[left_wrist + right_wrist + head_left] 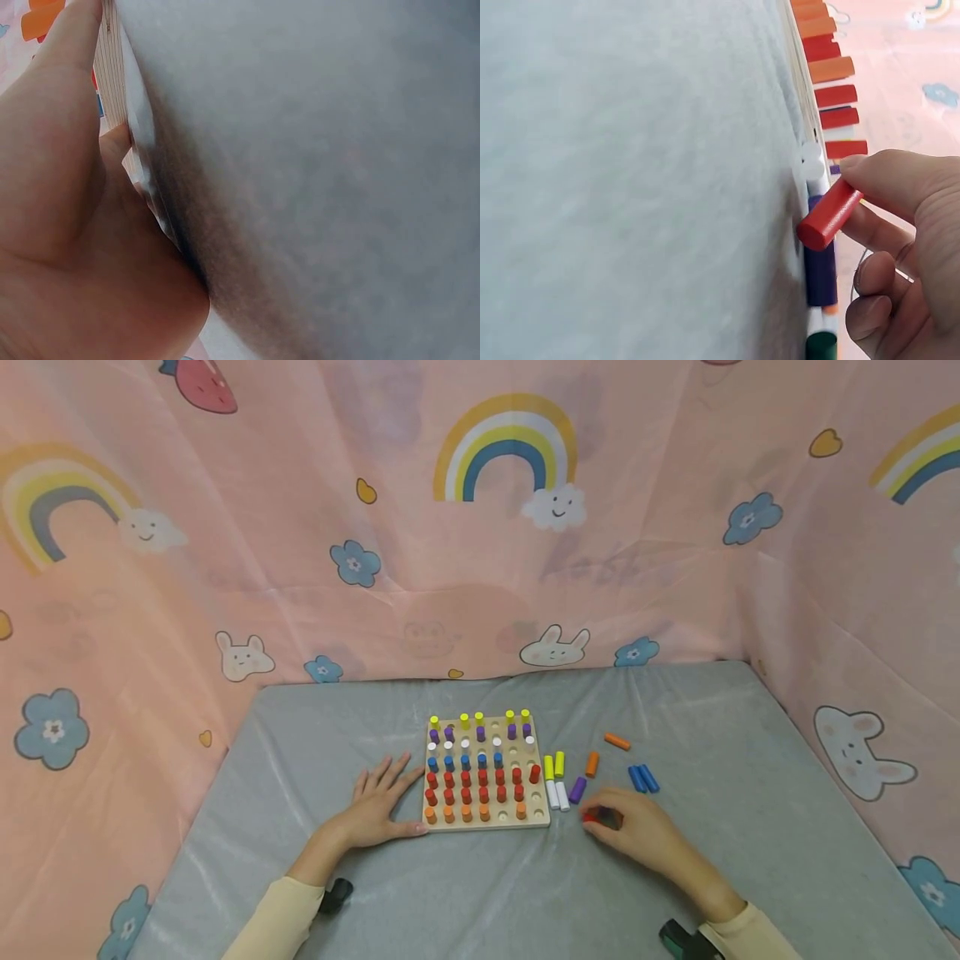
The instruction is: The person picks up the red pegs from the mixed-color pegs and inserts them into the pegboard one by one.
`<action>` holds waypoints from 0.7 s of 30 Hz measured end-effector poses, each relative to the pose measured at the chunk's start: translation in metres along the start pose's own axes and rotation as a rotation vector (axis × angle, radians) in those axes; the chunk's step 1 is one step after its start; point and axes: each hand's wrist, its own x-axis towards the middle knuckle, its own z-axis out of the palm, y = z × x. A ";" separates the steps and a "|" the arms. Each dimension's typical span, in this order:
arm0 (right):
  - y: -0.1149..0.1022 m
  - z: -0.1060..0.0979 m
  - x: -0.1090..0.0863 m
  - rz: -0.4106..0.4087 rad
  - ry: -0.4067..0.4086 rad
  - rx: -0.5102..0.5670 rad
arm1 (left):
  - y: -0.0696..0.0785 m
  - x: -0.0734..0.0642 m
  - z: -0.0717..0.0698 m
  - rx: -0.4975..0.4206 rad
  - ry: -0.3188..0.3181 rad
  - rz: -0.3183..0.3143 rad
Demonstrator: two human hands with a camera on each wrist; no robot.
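A wooden pegboard (531, 824) stands in the middle of the table, with rows of yellow, purple, white, blue, red and orange pegs upright in it. Some of its holes hold no peg. My left hand (378, 810) lies at the board's left side, fingers spread, thumb and forefinger touching its edge; the left wrist view shows the board's layered side (112, 67) against the hand. To the right of the board, my right hand (641, 831) pinches a red peg (830, 217) between thumb and fingers, held tilted just above the cloth.
Loose pegs lie right of the board: two yellow (559, 764), two white (562, 796), one purple (577, 790), two orange (617, 742) and two blue (649, 778). A grey cloth (337, 710) covers the table. Pink printed curtains (480, 568) hang behind and at both sides.
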 end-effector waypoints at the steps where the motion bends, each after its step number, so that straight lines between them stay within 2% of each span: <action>1: -0.002 0.000 0.002 0.006 -0.006 -0.004 | 0.001 0.000 -0.001 -0.002 -0.002 0.001; 6: -0.009 0.001 0.014 0.010 -0.005 0.007 | 0.009 0.000 -0.009 0.004 -0.045 -0.026; 9: -0.011 0.002 0.022 -0.022 0.022 0.018 | 0.012 0.000 -0.011 0.018 -0.062 -0.039; 14: -0.015 0.005 0.035 -0.065 0.058 0.035 | 0.014 -0.001 -0.011 0.013 -0.052 -0.032; 21: -0.024 0.009 0.049 -0.079 0.050 0.057 | 0.013 -0.001 -0.010 0.014 -0.051 -0.030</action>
